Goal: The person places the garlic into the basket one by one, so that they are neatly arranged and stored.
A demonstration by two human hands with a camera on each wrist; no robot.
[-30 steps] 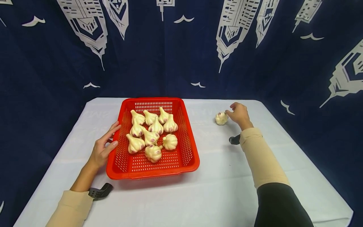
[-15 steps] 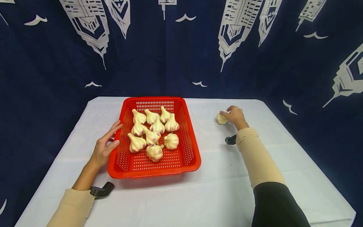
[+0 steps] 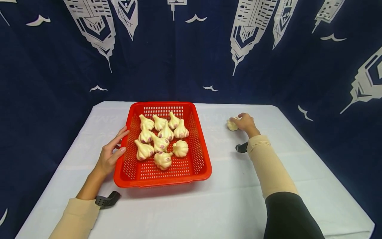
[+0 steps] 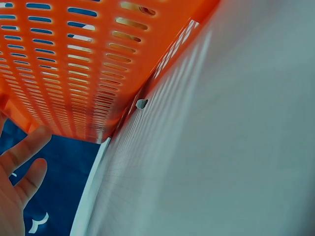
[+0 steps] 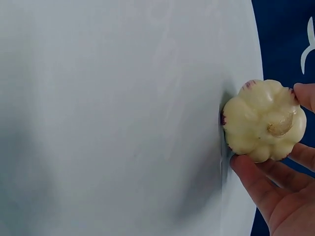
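A red perforated plastic basket (image 3: 167,181) stands left of centre on the white table. Inside it lie several garlic bulbs (image 3: 144,151), cream with purple marks. My left hand (image 3: 108,157) rests against the basket's left rim with fingers spread and thumb lying on the edge; its lower fingers (image 4: 30,147) reach along the outer wall in the left wrist view. At the table's far right, my right hand (image 3: 247,124) holds a single garlic bulb (image 5: 266,120) between thumb and fingers, low at the tabletop. Its round, lobed base faces the right wrist camera.
A white cloth covers the table (image 3: 191,212). Behind and at the sides hangs a dark blue curtain (image 3: 179,59) with white building prints. A black wrist mount (image 3: 108,199) is on the left wrist, another (image 3: 241,147) on the right.
My right hand has moved left onto the lone garlic bulb and closed around it; the bulb has shifted slightly. My left hand and the basket stay in place.
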